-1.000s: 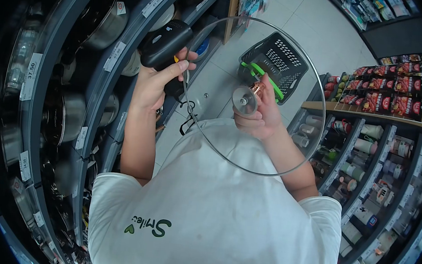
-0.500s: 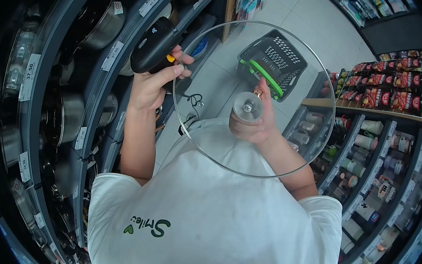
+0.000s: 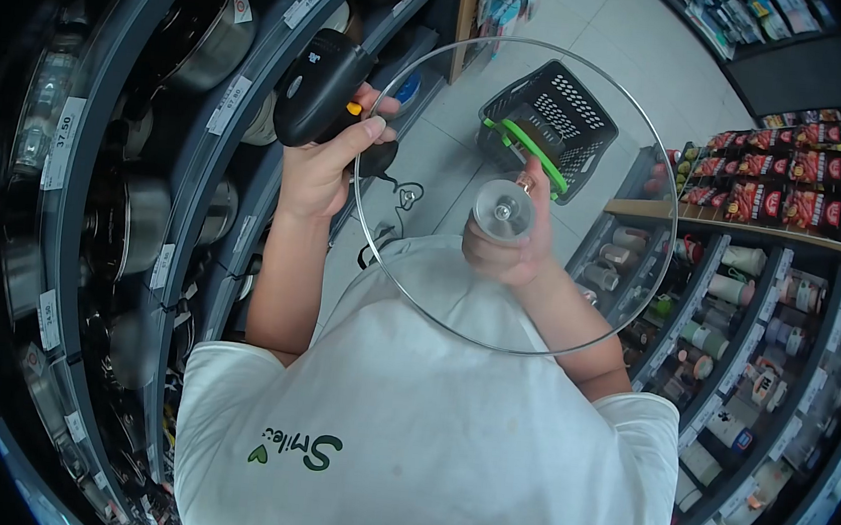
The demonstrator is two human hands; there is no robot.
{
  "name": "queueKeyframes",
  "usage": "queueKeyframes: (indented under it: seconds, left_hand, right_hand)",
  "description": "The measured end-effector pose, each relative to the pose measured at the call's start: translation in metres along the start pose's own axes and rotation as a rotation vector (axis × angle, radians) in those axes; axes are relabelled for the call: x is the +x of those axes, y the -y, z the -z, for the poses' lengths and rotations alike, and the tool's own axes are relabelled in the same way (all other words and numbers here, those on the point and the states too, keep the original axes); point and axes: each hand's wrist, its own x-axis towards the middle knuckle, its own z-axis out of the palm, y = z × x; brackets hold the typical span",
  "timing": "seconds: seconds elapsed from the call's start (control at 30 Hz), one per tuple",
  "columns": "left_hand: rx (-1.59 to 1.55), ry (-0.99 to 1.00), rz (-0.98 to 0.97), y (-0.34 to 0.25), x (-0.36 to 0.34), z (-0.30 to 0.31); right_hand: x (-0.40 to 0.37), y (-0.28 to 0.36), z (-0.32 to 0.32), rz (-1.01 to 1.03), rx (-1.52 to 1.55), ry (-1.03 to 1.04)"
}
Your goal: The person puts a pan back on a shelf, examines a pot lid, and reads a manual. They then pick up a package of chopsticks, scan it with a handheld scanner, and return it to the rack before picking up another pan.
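A large round clear glass lid (image 3: 577, 306) with a metal rim spans the middle of the view, in front of my white shirt. My right hand (image 3: 516, 256) is seen through the glass, its fingers wrapped round the lid's knob (image 3: 503, 211), which has a pale disc with a screw in its middle. At the lid's left rim, my left hand (image 3: 324, 169) has its thumb bent over and fingertips beyond. That hand also holds a black rounded handheld device (image 3: 318, 84) with an orange-yellow button, partly hiding the fingers. A thin dark cord (image 3: 406, 199) hangs beside it.
Shelves of pots (image 3: 133, 227) with price tags rise close on the left. On the tiled floor (image 3: 453, 115) ahead stands a dark shopping basket (image 3: 592, 128) holding a green-edged item (image 3: 535, 153). To the right are shelves of bottles and cups (image 3: 723, 289) and red snack packets (image 3: 751, 196).
Both hands, the lid and the black device have shifted slightly to the right in view. The holds look the same.
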Motion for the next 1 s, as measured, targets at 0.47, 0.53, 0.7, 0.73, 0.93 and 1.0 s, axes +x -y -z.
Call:
queueKeyframes:
  seconds: [0.47,0.53,0.7,0.73,0.93,1.0]
  left_hand:
    - [0.092,0.032,-0.016,0.015,-0.011,0.018]
    - [-0.002,0.062,0.001,0.011,-0.011,0.013]
    - [0.054,-0.083,-0.016,0.012,-0.009,0.009]
    - [0.076,-0.145,-0.003,0.011,-0.008,0.012]
    - [-0.229,-0.091,0.131,0.011,-0.014,0.038]
    - [-0.366,-0.065,0.122,0.014,-0.017,0.037]
  right_hand:
    - [0.003,0.010,-0.009,0.066,0.087,-0.124]
    - [0.004,0.010,-0.010,0.053,0.074,-0.118]
    - [0.003,0.025,-0.010,0.071,-0.098,-0.192]
    - [0.003,0.029,-0.013,0.134,-0.157,-0.257]
    - [0.009,0.048,-0.046,0.213,-1.320,-0.797]
    - [0.012,0.049,-0.047,0.190,-1.530,-0.766]
